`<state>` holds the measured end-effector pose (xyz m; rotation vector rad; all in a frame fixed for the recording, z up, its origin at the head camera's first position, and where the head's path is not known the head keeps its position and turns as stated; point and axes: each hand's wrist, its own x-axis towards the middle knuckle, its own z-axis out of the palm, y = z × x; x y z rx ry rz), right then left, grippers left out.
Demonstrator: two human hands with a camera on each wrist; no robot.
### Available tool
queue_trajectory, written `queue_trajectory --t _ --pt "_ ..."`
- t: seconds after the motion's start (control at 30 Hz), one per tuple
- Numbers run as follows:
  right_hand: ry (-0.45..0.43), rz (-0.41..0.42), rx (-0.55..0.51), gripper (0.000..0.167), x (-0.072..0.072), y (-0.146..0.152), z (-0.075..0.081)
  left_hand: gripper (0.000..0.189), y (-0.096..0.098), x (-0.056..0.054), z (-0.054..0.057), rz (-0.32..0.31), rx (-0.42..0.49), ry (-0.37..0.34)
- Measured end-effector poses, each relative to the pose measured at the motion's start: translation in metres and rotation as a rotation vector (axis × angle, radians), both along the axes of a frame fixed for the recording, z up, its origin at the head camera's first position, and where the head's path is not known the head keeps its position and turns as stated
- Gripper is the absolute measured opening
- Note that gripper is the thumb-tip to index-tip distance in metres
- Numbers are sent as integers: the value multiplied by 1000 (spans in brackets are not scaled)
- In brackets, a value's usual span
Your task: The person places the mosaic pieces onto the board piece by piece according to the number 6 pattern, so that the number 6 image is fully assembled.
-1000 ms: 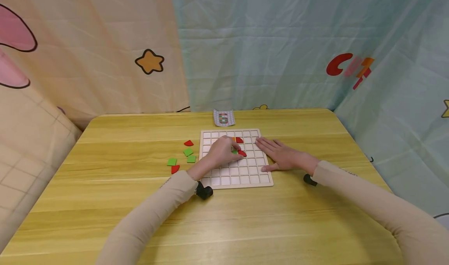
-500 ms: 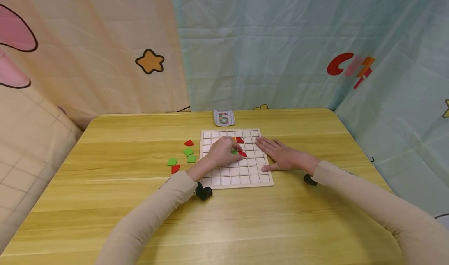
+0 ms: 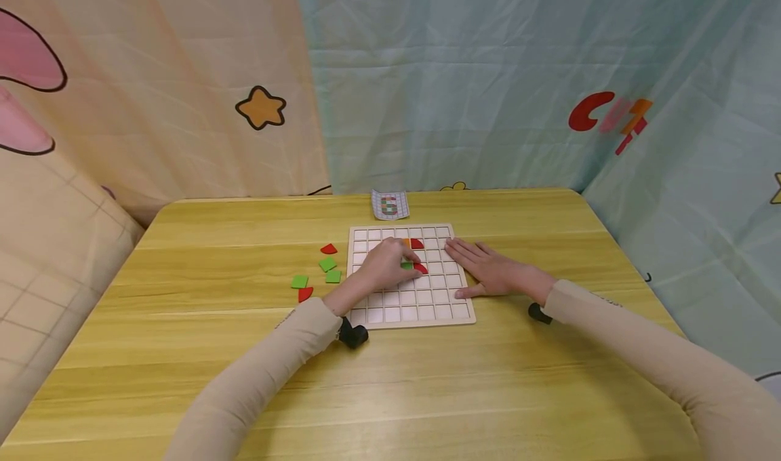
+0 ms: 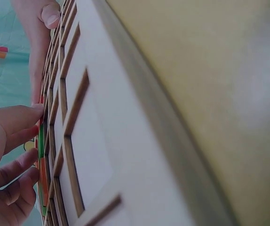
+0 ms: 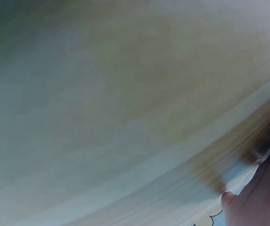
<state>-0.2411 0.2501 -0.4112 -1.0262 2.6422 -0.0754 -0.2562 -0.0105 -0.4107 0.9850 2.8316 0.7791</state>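
A white grid board [image 3: 425, 314] with a pale wooden frame lies on the table. Over its middle, my left hand [image 3: 386, 263] holds a red quarter-circle tile [image 3: 420, 269] between thumb and fingers, down at board level. Just left of that tile sits a green square tile [image 3: 407, 266], partly behind the fingers. Higher on the grid are another red quarter-circle tile [image 3: 417, 243] and a sliver of orange tile [image 3: 406, 242]; the hand hides other cells. My right hand [image 3: 493, 272] rests on the board's right edge, fingers straight. In the left wrist view, the left thumb [image 4: 27, 113] touches the grid.
Loose green squares [image 3: 332, 276] and red quarter-circles [image 3: 305, 294] lie on the wooden table [image 3: 390, 393], left of the board. A paper card [image 3: 390, 206] with a coloured figure on a grid lies beyond the board. Printed curtains [image 3: 488, 74] hang behind the table.
The red quarter-circle tile under my left fingers has shifted slightly left, up against the green square. My right hand stays in place.
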Motion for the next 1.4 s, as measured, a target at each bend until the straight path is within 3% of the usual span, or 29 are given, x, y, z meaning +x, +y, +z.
queue_trajectory --t 0.3,0.53,0.83,1.4 --pt "-9 -5 0 95 1 -2 2 24 -4 5 3 13 -11 24" --pt "-6 -9 -2 95 2 -2 3 25 -15 7 9 69 22 18" --pt "2 -3 0 95 1 -1 0 27 -40 6 13 151 40 27" --pt "-2 2 -2 96 -1 2 -4 26 -97 11 7 253 63 57"
